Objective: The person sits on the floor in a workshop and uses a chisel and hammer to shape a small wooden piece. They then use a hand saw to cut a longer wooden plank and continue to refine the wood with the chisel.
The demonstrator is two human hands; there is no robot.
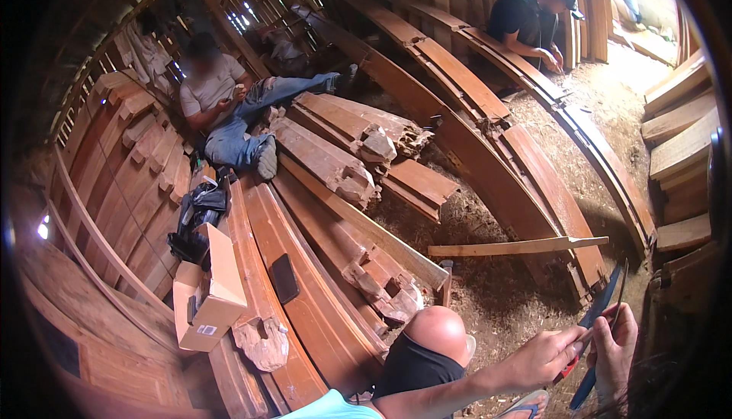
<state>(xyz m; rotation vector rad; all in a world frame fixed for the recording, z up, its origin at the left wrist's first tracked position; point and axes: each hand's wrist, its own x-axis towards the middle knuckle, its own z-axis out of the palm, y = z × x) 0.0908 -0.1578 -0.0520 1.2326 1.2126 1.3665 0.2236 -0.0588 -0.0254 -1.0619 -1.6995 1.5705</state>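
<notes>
At the lower right, my left hand (550, 354) is closed round a long, flat blue blade (599, 298) that slants up and away. A red part (568, 369) shows just under those fingers; whether it belongs to the blade I cannot tell. Close beside it, my right hand (614, 346) pinches a thin dark strip (623, 285), which crosses near the blade and points upward. The fingers partly hide where blade and strip meet.
A narrow board (518, 247) lies across the floor ahead. Long brown planks (293, 327) at left bear a dark phone (284, 279) and an open cardboard box (216, 297). One person (217, 87) sits on timber; another (526, 19) crouches behind long beams. Stacked timber (686, 141) stands right.
</notes>
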